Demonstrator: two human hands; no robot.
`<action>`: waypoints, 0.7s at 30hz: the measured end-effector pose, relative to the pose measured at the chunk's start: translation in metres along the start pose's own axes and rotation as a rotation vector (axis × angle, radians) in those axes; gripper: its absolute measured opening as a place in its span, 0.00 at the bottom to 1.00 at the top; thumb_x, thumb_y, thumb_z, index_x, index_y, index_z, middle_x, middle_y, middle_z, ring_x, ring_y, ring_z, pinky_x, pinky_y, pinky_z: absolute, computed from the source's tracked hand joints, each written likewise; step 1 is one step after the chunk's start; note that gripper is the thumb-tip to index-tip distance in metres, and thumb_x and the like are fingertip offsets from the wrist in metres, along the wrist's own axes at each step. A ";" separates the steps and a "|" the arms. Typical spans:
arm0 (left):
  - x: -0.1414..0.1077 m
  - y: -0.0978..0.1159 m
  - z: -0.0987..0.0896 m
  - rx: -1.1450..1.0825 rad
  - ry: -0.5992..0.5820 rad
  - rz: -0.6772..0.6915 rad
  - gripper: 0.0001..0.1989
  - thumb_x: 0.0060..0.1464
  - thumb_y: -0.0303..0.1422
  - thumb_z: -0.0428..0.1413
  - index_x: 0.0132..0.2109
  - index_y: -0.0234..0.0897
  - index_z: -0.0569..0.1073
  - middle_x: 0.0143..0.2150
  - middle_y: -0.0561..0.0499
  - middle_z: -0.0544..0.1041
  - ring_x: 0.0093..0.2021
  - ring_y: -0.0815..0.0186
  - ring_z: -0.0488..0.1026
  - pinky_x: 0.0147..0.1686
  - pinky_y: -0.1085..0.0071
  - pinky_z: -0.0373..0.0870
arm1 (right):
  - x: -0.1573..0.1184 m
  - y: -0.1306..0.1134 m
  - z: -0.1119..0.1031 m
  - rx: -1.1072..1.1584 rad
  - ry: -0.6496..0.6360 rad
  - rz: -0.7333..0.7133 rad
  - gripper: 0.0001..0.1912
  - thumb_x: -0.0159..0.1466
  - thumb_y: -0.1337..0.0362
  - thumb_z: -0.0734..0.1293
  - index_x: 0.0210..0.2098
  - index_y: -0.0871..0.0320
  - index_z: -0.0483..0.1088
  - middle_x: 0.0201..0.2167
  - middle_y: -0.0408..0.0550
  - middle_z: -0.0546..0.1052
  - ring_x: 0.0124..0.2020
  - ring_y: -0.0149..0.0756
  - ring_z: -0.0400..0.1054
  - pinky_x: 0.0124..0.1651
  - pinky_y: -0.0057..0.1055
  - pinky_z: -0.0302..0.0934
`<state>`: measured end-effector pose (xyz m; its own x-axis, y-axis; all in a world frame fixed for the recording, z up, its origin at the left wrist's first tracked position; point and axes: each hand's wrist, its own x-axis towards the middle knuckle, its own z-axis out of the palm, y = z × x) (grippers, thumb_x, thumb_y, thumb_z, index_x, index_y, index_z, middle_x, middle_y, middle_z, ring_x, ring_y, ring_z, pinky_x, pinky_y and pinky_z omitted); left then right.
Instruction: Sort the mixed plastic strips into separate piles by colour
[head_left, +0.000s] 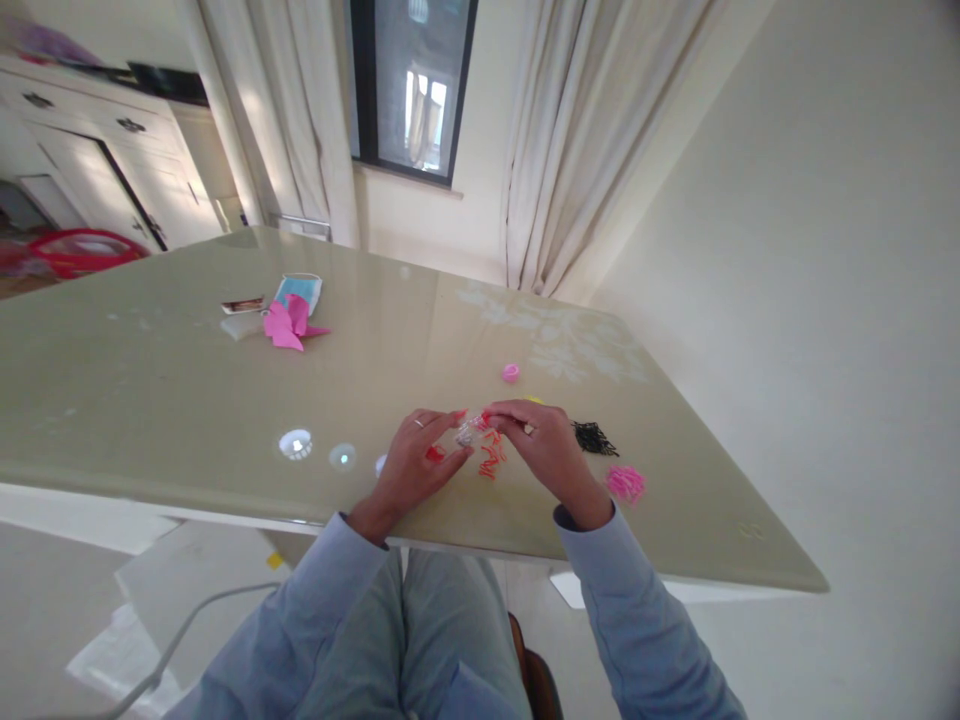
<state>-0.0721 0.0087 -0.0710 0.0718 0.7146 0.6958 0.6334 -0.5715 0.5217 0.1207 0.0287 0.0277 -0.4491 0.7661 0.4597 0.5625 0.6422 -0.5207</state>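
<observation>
Between my two hands is a small, crinkled clear plastic piece (466,434), perhaps a little bag, with red bits at its right side. My left hand (416,462) wears a ring and closes thumb and fingers around its left side. My right hand (546,447) pinches at the red end; exactly what sits between those fingertips is too small to make out. Thin orange strips (491,457) lie on the table just below the plastic. Something red (435,454) shows beside my left palm. A yellow piece (534,400) is partly hidden behind my right hand.
On the glossy table (187,400) lie a black bundle of strips (594,438), a pink bundle (625,484) and a pink coil (511,373). Farther left are pink folded paper (289,322), a blue mask (304,287) and a small packet (243,306). A wall borders the right.
</observation>
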 end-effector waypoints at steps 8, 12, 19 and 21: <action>0.001 0.001 -0.001 -0.014 0.004 -0.034 0.16 0.56 0.39 0.60 0.51 0.40 0.75 0.45 0.47 0.80 0.46 0.60 0.74 0.48 0.61 0.73 | 0.006 -0.003 -0.001 0.028 0.031 0.095 0.02 0.61 0.66 0.71 0.32 0.56 0.78 0.28 0.43 0.81 0.28 0.32 0.74 0.34 0.25 0.64; 0.002 0.000 0.000 -0.022 0.003 -0.039 0.16 0.56 0.38 0.60 0.50 0.40 0.75 0.45 0.46 0.79 0.45 0.60 0.74 0.48 0.61 0.72 | 0.015 -0.004 -0.003 0.015 -0.033 0.110 0.00 0.60 0.67 0.72 0.32 0.57 0.77 0.27 0.43 0.81 0.27 0.30 0.72 0.33 0.25 0.62; 0.002 -0.001 0.001 -0.008 0.026 -0.052 0.15 0.57 0.39 0.59 0.49 0.39 0.74 0.45 0.46 0.79 0.45 0.60 0.74 0.47 0.62 0.72 | 0.034 -0.006 -0.002 -0.028 -0.096 0.117 0.01 0.60 0.69 0.71 0.32 0.58 0.77 0.25 0.42 0.80 0.26 0.29 0.71 0.33 0.25 0.60; 0.002 -0.001 0.001 -0.012 0.034 -0.066 0.15 0.57 0.39 0.59 0.49 0.38 0.74 0.45 0.45 0.79 0.44 0.60 0.74 0.46 0.61 0.72 | 0.037 -0.006 -0.003 -0.053 -0.103 0.083 0.04 0.62 0.68 0.69 0.33 0.58 0.78 0.25 0.42 0.80 0.25 0.29 0.71 0.33 0.25 0.60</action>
<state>-0.0716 0.0108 -0.0707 0.0040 0.7372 0.6757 0.6265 -0.5285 0.5729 0.1026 0.0528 0.0497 -0.4669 0.8169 0.3385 0.6354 0.5762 -0.5141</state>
